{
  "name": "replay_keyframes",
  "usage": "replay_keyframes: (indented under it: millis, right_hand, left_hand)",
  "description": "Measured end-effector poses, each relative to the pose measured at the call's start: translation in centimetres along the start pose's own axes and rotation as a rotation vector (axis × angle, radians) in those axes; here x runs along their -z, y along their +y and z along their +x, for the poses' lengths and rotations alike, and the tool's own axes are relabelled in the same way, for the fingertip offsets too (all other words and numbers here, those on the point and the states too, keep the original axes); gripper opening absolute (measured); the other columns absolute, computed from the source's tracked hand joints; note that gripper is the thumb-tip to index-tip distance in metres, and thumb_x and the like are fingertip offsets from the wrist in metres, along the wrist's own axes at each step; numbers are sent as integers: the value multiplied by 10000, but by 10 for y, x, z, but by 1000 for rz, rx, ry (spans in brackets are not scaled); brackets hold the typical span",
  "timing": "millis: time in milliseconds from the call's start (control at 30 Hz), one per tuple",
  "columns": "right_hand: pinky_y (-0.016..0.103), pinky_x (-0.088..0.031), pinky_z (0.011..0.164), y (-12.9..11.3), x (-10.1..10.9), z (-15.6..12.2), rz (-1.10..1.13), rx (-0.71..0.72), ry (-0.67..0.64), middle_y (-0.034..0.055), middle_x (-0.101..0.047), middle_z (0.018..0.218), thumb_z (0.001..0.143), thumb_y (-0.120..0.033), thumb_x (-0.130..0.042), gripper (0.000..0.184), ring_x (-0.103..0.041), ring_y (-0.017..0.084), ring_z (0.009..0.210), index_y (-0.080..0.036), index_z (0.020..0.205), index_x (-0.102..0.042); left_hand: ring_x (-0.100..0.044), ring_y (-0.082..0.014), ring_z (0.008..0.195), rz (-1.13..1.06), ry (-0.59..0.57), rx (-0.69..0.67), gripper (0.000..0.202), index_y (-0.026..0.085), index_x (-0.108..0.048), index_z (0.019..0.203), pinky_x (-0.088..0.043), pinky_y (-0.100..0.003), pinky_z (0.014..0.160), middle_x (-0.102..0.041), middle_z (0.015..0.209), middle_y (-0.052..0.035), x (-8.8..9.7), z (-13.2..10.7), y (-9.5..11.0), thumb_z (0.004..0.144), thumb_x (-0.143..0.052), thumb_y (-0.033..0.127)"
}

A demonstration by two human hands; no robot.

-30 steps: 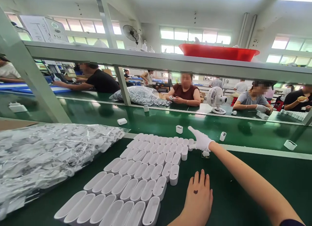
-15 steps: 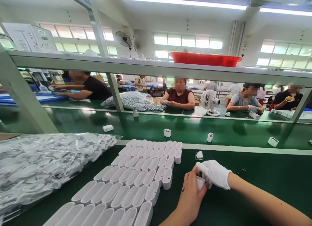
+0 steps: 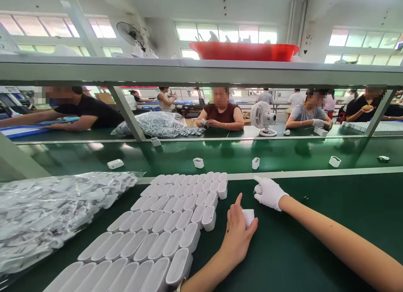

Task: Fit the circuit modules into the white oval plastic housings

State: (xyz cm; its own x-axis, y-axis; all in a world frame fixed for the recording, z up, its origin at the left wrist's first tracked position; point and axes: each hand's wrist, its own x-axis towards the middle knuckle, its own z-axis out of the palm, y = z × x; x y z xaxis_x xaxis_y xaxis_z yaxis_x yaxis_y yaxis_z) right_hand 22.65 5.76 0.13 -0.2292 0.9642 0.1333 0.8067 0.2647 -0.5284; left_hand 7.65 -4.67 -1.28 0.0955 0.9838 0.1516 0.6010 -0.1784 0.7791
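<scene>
My left hand (image 3: 237,229) is bare and wrapped round a white plastic casing (image 3: 248,217); its index finger points forward. My right hand (image 3: 270,194), in a white glove, is apart from it, just ahead and to the right, over the green work surface. Its index finger stretches forward while the other fingers curl in. A small dark edge shows at those fingertips, too little to name. Left of my hands stand rows of white oval open casings (image 3: 170,220), side by side.
A clear bag of white parts (image 3: 59,212) lies at left. White housings, such as one casing (image 3: 198,162), sit spaced along the green conveyor (image 3: 226,155). A shelf (image 3: 176,74) with a red tray (image 3: 245,52) spans above. Co-workers sit opposite, near a white fan (image 3: 263,118).
My hands have parted: the right has moved forward, off the casing, to where a small board with a white lump lay. The left keeps the casing. The view has shifted right.
</scene>
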Motion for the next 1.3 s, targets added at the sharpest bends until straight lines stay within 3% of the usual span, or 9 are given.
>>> replay_keyframes:
  millis: [133,300,500,667,833,967,1133,1233,1300]
  right_hand:
    - [293,-457,888,42,19,-26,135,-27,4,71,-618,1111,663,-120,-613,717,-601,166,969,-196,1349,-419]
    - [328,-464,907,65,34,-44,232,-23,11,73,-542,1258,649,-251,-700,818,-548,191,1084,-260,1391,-354]
    - [365,-406,945,64,30,-49,126,62,49,25,-620,1061,663,-231,-697,664,-555,191,1000,-294,1293,-496]
    - [361,-433,845,53,29,-62,62,38,81,13,-625,811,765,-405,-617,390,-575,188,829,-277,1133,-624]
    - [344,-420,910,45,49,-67,112,81,-20,36,-634,1049,809,-364,-547,427,-578,193,981,-274,1227,-564]
    - [346,-440,921,53,55,-66,232,149,-181,-2,-661,966,736,-276,-620,430,-609,188,961,-267,1166,-602]
    - [349,-463,920,58,34,-67,320,138,12,15,-663,924,671,-158,-648,393,-633,173,911,-219,1059,-623]
    - [351,-494,876,41,28,-76,399,177,197,24,-666,920,675,-149,-667,402,-638,164,863,-209,1061,-573]
    - [342,-515,830,23,30,-85,482,290,275,22,-663,899,711,-136,-646,377,-637,154,835,-213,1061,-528]
  left_hand:
    - [-434,-245,1070,-76,-16,27,660,241,-156,1411,-368,-465,944,-426,1110,-90,-3,2,-2,830,-469,252]
    - [-500,-244,999,-192,-8,103,752,218,-212,1410,-367,-466,958,-478,1035,-70,-2,7,-2,761,-564,357]
    - [-546,-247,954,-242,-13,84,520,241,-546,1186,-411,-431,912,-557,1009,-57,2,11,-4,680,-613,338]
    - [-547,-246,993,-239,-46,48,497,246,-559,1163,-414,-411,917,-583,1058,-56,2,11,-5,672,-611,310]
    - [-532,-247,1058,-233,-77,32,506,248,-527,1205,-391,-422,961,-566,1126,-62,2,8,-6,704,-588,294]
    - [-482,-227,1167,-292,-70,-37,487,273,-506,1221,-353,-393,1025,-491,1283,-40,0,7,-9,737,-551,242]
    - [-530,-217,1118,-339,-87,-20,489,260,-504,1225,-399,-372,986,-553,1225,-38,-1,7,-9,742,-553,205]
    - [-538,-210,1099,-373,-91,-29,488,264,-515,1213,-415,-367,965,-559,1219,-31,-1,8,-7,735,-555,178]
    - [-539,-208,1092,-390,-87,-54,481,273,-527,1203,-424,-363,950,-552,1224,-27,-1,8,-8,735,-556,167]
